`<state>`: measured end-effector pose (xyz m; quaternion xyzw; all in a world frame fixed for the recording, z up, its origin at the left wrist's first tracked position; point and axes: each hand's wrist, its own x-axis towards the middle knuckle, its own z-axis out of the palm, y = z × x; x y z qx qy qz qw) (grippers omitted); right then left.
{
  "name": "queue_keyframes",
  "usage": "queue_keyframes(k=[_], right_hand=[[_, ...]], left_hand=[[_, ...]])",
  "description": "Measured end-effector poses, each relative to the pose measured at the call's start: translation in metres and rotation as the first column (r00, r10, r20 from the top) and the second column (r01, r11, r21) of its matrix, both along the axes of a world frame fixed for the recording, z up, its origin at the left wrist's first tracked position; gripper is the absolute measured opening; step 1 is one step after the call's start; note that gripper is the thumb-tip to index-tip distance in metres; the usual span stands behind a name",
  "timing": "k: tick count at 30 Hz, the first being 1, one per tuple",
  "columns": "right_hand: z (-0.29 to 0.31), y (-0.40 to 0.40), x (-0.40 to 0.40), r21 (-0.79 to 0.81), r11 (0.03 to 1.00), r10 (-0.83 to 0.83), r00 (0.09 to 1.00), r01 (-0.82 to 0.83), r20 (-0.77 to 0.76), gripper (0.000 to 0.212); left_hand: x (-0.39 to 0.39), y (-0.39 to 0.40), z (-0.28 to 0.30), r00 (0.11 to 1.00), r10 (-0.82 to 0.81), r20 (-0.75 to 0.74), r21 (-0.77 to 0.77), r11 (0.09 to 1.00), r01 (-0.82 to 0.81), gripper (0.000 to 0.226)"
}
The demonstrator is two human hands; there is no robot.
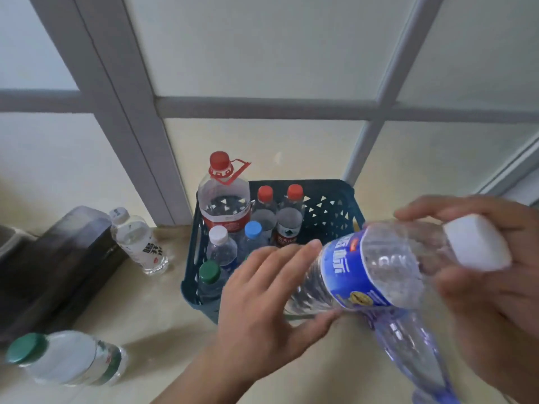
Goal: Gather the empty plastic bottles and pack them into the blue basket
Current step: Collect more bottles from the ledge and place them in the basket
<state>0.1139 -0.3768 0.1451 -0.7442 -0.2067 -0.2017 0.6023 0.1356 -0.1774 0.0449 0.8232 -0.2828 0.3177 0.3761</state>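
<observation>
1. Clear, thin plastic, so the blue-labelled bottle (364, 269) will be light and a little springy, apt to dent or slip if I squeeze hard; best held at the stiffer cap end and round the ribbed body.
2. It lies tilted across my hands above the near right corner of the blue basket (329, 205), white cap toward me.
3. My right hand (493, 275) is curled round the neck just behind the cap; my left hand (262, 310) cups the lower body with loose fingers.
4. Inside the basket stand a large red-capped bottle (224, 196) and several smaller ones.
5. On the floor left of the basket, a white-capped bottle (137, 240) and a green-capped bottle (67, 357) wait.
</observation>
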Motion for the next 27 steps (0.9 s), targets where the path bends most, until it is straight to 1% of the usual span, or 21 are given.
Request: queue_keyframes(k=[1,4,5,7,8,10,13,16,19,21,23,27], right_hand=[[0.012,0.003,0.009,0.02,1.0,0.021,1.0,-0.021,0.022,0.039],[0.027,0.015,0.039,-0.04,0.998,0.048,0.996,-0.045,0.073,0.028],[0.024,0.019,0.051,-0.059,0.997,0.052,0.998,-0.049,0.039,0.026],[0.011,0.027,0.074,-0.132,0.991,0.028,0.997,-0.038,-0.077,0.031],[0.002,0.029,0.086,-0.183,0.983,-0.002,0.992,-0.022,-0.129,0.034],[-0.019,0.033,0.107,-0.274,0.962,-0.058,0.975,-0.003,-0.214,0.031],[-0.053,0.039,0.126,-0.348,0.938,-0.116,0.946,0.003,-0.304,0.03],[-0.083,0.044,0.136,-0.367,0.93,-0.125,0.931,-0.01,-0.342,0.03],[-0.106,0.049,0.143,-0.38,0.924,-0.106,0.925,-0.044,-0.366,0.026],[-0.117,0.054,0.148,-0.389,0.918,-0.086,0.921,-0.074,-0.38,0.024],[-0.128,0.056,0.152,-0.398,0.912,-0.074,0.916,-0.098,-0.395,0.021],[-0.145,0.06,0.158,-0.395,0.911,-0.076,0.89,-0.121,-0.449,0.018]], left_hand=[[0.012,-0.002,0.014,1.0,0.022,0.0,0.021,1.0,-0.022,0.065],[0.05,-0.004,0.039,0.989,0.144,-0.036,0.143,0.98,-0.137,0.064],[0.06,-0.004,0.041,0.978,0.195,-0.072,0.204,0.963,-0.177,0.067],[0.078,-0.002,0.039,0.955,0.254,-0.153,0.314,0.929,-0.197,0.068],[0.087,-0.001,0.037,0.946,0.263,-0.188,0.36,0.915,-0.183,0.065],[0.099,0.0,0.032,0.922,0.26,-0.287,0.446,0.888,-0.112,0.059],[0.109,0.002,0.015,0.877,0.29,-0.382,0.515,0.855,-0.058,0.065],[0.114,0.005,-0.006,0.871,0.319,-0.374,0.519,0.85,-0.089,0.067],[0.119,0.009,-0.02,0.876,0.333,-0.349,0.523,0.845,-0.113,0.058],[0.121,0.01,-0.023,0.85,0.334,-0.408,0.503,0.859,-0.096,0.043],[0.123,0.012,-0.024,0.815,0.338,-0.47,0.483,0.872,-0.083,0.033],[0.126,0.011,-0.026,0.793,0.35,-0.498,0.526,0.849,-0.044,0.028]])
